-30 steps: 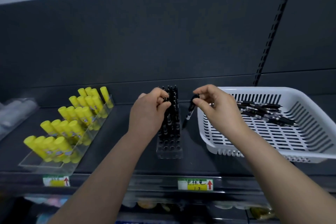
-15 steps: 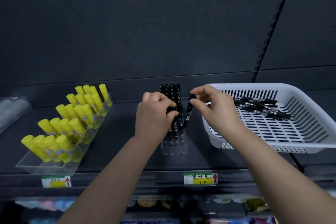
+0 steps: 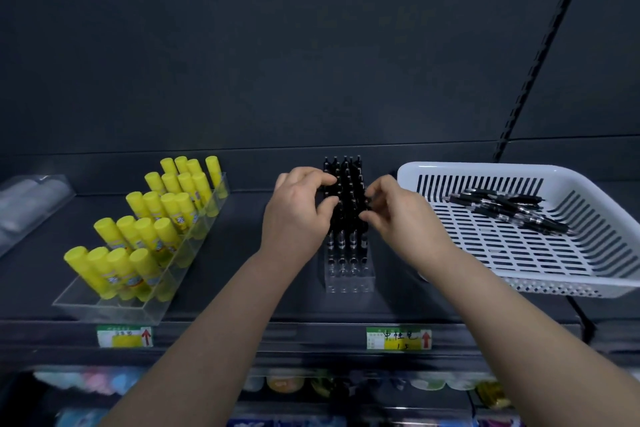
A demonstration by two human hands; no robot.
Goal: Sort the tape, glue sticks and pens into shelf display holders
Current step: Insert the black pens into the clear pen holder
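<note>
A clear pen holder [image 3: 349, 279] stands on the dark shelf, its back rows filled with upright black pens [image 3: 346, 184]. My left hand [image 3: 298, 215] is at the holder's left side, fingers curled around the pens there. My right hand [image 3: 398, 215] is at the holder's right side and pinches a black pen among the standing ones. Several more black pens [image 3: 509, 210] lie loose in a white slotted basket [image 3: 540, 267] to the right. Yellow glue sticks [image 3: 152, 218] stand in rows in a clear stepped holder [image 3: 114, 308] at the left.
A clear empty holder [image 3: 31, 204] sits at the far left of the shelf. Price labels [image 3: 398, 338] are fixed to the shelf's front edge. A lower shelf holds blurred coloured goods [image 3: 284, 383]. The dark back panel rises behind everything.
My right hand has carried its pen left from beside the basket to the holder's right side. My left hand stayed on the pens in the holder.
</note>
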